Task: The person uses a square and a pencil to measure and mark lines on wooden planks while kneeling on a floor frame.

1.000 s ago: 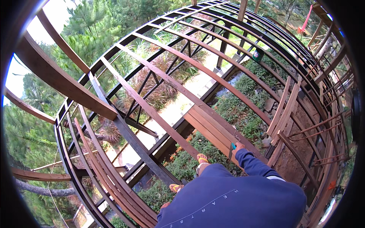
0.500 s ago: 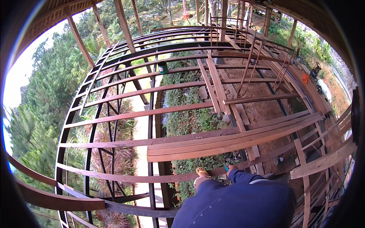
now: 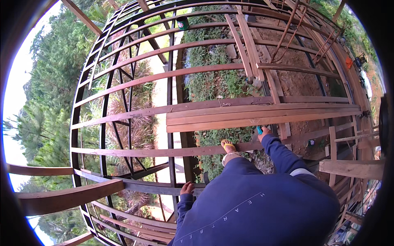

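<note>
My right hand [image 3: 265, 131] reaches forward, closed around a small teal tool [image 3: 259, 130] whose kind I cannot make out. It is close to the front edge of a stack of long reddish-brown planks [image 3: 230, 117], which lies across the frame. Low on the left, my left hand [image 3: 187, 188] hangs beside a dark crossbeam [image 3: 152, 187], fingers curled, with nothing visible in them. One foot in a yellow flip-flop [image 3: 228, 146] stands on a narrow wooden joist [image 3: 197, 151] between my hands.
Open gaps between the joists and black steel beams [image 3: 170, 135] show greenery [image 3: 209, 86] and bare soil far below. Two upright-lying boards [image 3: 248, 45] cross the joists ahead. A green can [image 3: 182, 23] sits on a far joist. Thick timber ends [image 3: 69, 197] jut in at left; another timber [image 3: 349, 169] lies right.
My view has tilted down and shifted, so the frame appears higher. My right arm now stretches forward beside the plank stack, and my left hand has come into sight.
</note>
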Motion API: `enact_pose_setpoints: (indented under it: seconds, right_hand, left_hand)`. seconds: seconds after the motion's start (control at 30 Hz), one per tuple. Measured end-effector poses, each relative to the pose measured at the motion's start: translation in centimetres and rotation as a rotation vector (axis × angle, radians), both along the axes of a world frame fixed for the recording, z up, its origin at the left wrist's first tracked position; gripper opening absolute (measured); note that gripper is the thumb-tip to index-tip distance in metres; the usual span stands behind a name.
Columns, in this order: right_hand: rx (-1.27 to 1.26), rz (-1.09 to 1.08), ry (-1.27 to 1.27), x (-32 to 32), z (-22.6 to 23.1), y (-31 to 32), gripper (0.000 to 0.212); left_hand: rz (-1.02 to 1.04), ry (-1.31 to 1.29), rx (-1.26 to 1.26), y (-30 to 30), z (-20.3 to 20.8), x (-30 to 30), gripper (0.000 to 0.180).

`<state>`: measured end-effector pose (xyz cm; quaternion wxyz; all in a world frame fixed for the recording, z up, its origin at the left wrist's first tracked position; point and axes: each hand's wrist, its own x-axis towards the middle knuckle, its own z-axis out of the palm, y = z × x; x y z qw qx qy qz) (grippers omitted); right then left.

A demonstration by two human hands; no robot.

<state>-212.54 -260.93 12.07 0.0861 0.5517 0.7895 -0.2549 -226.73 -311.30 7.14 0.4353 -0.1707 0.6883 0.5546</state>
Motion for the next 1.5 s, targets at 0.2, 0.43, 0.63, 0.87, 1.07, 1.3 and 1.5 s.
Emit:
enact_pose_setpoints:
  seconds: [0.2, 0.43, 0.63, 0.87, 1.07, 1.3, 1.5]
  right_hand:
    - [0.088, -0.072, -0.074, 8.2, -5.9, -9.2, 0.038]
    - [-0.118, -0.23, -0.22, 18.3, -11.3, -21.0, 0.043]
    - [-0.262, -0.308, -0.358, 13.2, -9.2, -21.2, 0.047]
    - [-0.062, -0.25, -0.177, -1.9, -8.9, -10.5, 0.047]
    - [0.107, -0.181, 0.144, -14.7, -6.3, -3.3, 0.033]
    - [0.151, -0.232, 0.113, -18.0, -6.7, -2.0, 0.028]
    - [0.015, -0.488, 0.01, -16.5, -7.7, -10.0, 0.034]
  left_hand:
    - [0.031, 0.04, -0.059, -13.3, 0.0, 1.0, 0.034]
    - [-0.028, -0.089, -0.306, -23.3, 1.4, -1.5, 0.035]
    - [-0.138, 0.043, -0.303, -20.4, -2.7, -13.0, 0.035]
    - [-0.355, 0.113, -0.168, -6.7, 0.9, -22.6, 0.034]
    - [-0.279, 0.016, -0.235, -5.8, -0.2, -29.5, 0.038]
    - [-0.239, -0.097, -0.241, -8.5, 0.0, -35.4, 0.037]
    - [-0.4, -0.095, -0.269, -10.1, -3.5, -43.6, 0.036]
